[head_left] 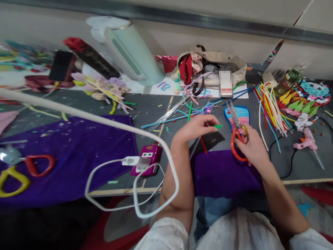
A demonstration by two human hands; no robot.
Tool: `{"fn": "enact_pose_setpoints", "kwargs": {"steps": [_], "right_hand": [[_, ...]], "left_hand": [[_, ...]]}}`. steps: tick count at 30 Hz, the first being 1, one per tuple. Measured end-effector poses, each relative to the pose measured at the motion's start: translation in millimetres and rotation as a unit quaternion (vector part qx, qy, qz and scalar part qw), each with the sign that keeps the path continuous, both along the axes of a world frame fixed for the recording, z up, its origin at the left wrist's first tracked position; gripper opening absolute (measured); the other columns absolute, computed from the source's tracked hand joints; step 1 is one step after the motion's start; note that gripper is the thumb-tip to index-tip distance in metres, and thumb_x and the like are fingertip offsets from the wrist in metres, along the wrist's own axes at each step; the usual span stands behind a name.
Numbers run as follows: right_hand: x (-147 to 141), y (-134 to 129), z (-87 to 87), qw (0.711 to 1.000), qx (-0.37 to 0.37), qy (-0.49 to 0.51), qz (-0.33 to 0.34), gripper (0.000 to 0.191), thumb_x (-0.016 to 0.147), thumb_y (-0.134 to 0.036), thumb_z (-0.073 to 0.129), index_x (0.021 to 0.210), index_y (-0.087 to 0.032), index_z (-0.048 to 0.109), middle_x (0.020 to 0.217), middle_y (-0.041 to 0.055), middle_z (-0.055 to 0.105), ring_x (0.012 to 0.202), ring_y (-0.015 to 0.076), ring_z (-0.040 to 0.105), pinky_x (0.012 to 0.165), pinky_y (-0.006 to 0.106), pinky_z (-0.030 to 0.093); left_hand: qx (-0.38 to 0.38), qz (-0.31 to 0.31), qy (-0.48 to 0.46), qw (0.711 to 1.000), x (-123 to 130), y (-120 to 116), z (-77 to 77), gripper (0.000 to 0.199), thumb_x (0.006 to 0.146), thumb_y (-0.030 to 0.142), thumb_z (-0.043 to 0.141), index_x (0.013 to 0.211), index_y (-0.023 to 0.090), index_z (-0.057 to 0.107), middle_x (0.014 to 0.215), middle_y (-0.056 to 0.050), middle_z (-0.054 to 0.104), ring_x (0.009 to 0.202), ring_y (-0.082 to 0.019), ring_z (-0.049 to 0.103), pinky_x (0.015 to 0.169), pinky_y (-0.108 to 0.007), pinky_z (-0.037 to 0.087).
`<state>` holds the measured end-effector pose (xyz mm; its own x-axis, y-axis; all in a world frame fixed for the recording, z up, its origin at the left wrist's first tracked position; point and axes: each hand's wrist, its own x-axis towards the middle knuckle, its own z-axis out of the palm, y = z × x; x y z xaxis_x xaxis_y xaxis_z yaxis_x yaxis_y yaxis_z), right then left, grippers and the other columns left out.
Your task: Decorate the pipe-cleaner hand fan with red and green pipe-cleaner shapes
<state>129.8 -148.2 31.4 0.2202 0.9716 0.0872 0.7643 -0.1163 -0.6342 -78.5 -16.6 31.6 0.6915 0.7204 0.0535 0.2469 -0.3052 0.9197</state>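
Observation:
My left hand (199,125) is closed in a pinch over the middle of the table, with a short green piece of pipe cleaner (218,127) at its fingertips. To its right, my right hand (253,147) grips a pair of scissors (236,121) with orange and yellow handles, blades pointing away from me. Behind the scissors, and partly covered by them, lies a blue and pink striped pad (243,111). A purple cloth (221,170) hangs over the table edge below both hands.
A white cable (104,119) loops across the foreground to a purple power socket (155,152). Many pipe cleaners (272,109) and a pink glue gun (308,141) lie at right. More scissors (39,166) rest on purple cloth at left. A pale green jug (136,52) stands behind.

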Motion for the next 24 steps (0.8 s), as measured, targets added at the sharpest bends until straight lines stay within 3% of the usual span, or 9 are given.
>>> {"fn": "enact_pose_setpoints", "kwargs": {"steps": [2, 4, 8, 11, 13, 15, 17, 20, 24], "right_hand": [[-22, 2, -5.7, 0.998, -0.008, -0.046, 0.032, 0.059, 0.082, -0.030, 0.061, 0.138, -0.016, 0.049, 0.103, 0.0124, 0.065, 0.084, 0.0245, 0.062, 0.076, 0.039, 0.051], [-45, 3, -12.3, 0.992, -0.025, -0.112, 0.054, 0.057, 0.085, -0.029, 0.059, 0.139, -0.013, 0.047, 0.114, 0.0179, 0.063, 0.098, 0.0282, 0.063, 0.082, 0.039, 0.051], [-76, 0, -18.2, 0.970, -0.073, -0.215, 0.092, 0.052, 0.090, -0.032, 0.058, 0.136, -0.009, 0.050, 0.114, 0.0228, 0.064, 0.101, 0.0311, 0.063, 0.077, 0.038, 0.052], [-71, 0, -8.6, 0.962, -0.080, -0.237, 0.110, 0.042, 0.087, -0.038, 0.066, 0.120, -0.012, 0.062, 0.100, 0.0211, 0.069, 0.094, 0.0316, 0.064, 0.075, 0.039, 0.051], [-55, 3, 2.8, 0.976, -0.031, -0.189, 0.108, 0.030, 0.089, -0.041, 0.064, 0.106, -0.017, 0.068, 0.090, 0.0161, 0.072, 0.089, 0.0285, 0.066, 0.078, 0.039, 0.052], [-35, 11, 13.9, 0.990, 0.089, -0.069, 0.078, 0.026, 0.095, -0.037, 0.055, 0.112, -0.021, 0.068, 0.100, 0.0126, 0.073, 0.091, 0.0244, 0.067, 0.082, 0.038, 0.053], [-18, 21, 21.3, 0.979, 0.177, 0.069, 0.067, 0.026, 0.095, -0.037, 0.054, 0.114, -0.025, 0.067, 0.104, 0.0083, 0.073, 0.091, 0.0215, 0.068, 0.081, 0.036, 0.055], [-5, 33, 23.3, 0.958, 0.219, 0.163, 0.089, 0.022, 0.091, -0.038, 0.061, 0.107, -0.026, 0.069, 0.102, 0.0053, 0.073, 0.091, 0.0212, 0.069, 0.079, 0.037, 0.057], [-2, 38, 17.1, 0.945, 0.248, 0.161, 0.136, 0.014, 0.090, -0.034, 0.061, 0.097, -0.027, 0.071, 0.097, 0.0040, 0.074, 0.095, 0.0215, 0.069, 0.087, 0.041, 0.056]], "left_hand": [[-0.043, 0.110, -0.120, 0.986, -8, -5, 12.4, 0.025, 0.066, 0.035, 0.080, 0.084, 0.019, 0.072, 0.076, -0.002, 0.066, 0.067, -0.015, 0.058, 0.062, -0.025, 0.045], [-0.055, 0.166, -0.199, 0.964, -7, -11, 20.5, 0.029, 0.060, 0.033, 0.085, 0.080, 0.019, 0.072, 0.072, -0.001, 0.064, 0.062, -0.012, 0.054, 0.057, -0.024, 0.043], [-0.077, 0.194, -0.237, 0.949, 8, -17, 24.6, 0.032, 0.053, 0.032, 0.089, 0.076, 0.018, 0.071, 0.073, 0.000, 0.063, 0.062, -0.011, 0.053, 0.055, -0.023, 0.044], [-0.083, 0.184, -0.241, 0.949, 14, -18, 24.3, 0.033, 0.053, 0.033, 0.089, 0.076, 0.018, 0.072, 0.075, 0.000, 0.064, 0.065, -0.011, 0.056, 0.057, -0.023, 0.046], [-0.091, 0.173, -0.246, 0.949, 15, -19, 24.3, 0.032, 0.054, 0.033, 0.089, 0.077, 0.019, 0.072, 0.075, -0.001, 0.064, 0.065, -0.012, 0.056, 0.056, -0.023, 0.046], [-0.103, 0.157, -0.251, 0.950, 16, -20, 24.4, 0.030, 0.056, 0.033, 0.088, 0.077, 0.019, 0.072, 0.075, -0.001, 0.065, 0.063, -0.011, 0.056, 0.055, -0.023, 0.046], [-0.121, 0.138, -0.253, 0.950, 18, -21, 24.2, 0.029, 0.057, 0.032, 0.088, 0.077, 0.018, 0.072, 0.075, -0.001, 0.065, 0.060, -0.011, 0.056, 0.054, -0.023, 0.047], [-0.154, 0.113, -0.246, 0.950, 25, -24, 22.8, 0.031, 0.057, 0.033, 0.088, 0.078, 0.018, 0.071, 0.072, -0.001, 0.065, 0.057, -0.010, 0.055, 0.052, -0.023, 0.046], [-0.185, 0.084, -0.234, 0.951, 36, -25, 18.9, 0.032, 0.056, 0.032, 0.089, 0.077, 0.017, 0.069, 0.069, 0.000, 0.063, 0.055, -0.009, 0.053, 0.050, -0.021, 0.044]]}}
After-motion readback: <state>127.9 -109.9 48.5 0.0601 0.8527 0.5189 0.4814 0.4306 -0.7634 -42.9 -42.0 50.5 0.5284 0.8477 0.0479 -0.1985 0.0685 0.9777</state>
